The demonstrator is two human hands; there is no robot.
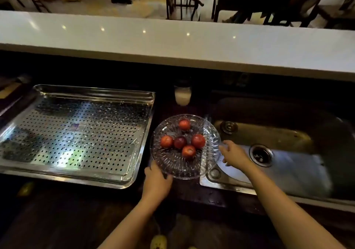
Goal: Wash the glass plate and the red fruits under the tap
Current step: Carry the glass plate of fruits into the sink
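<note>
A ribbed glass plate [172, 164] sits between the drain tray and the sink, its right edge over the sink rim. Several red fruits [198, 141] lie on it, one darker in the middle. My left hand [156, 179] grips the plate's near left rim. My right hand [233, 153] is at the plate's right rim with fingers spread; whether it touches the glass I cannot tell. No tap is visible.
A perforated steel drain tray [76, 133] lies to the left. The steel sink [288, 152] with its drain [261, 155] is to the right. A white cup [182, 95] stands behind the plate. A white counter [172, 41] runs across the back.
</note>
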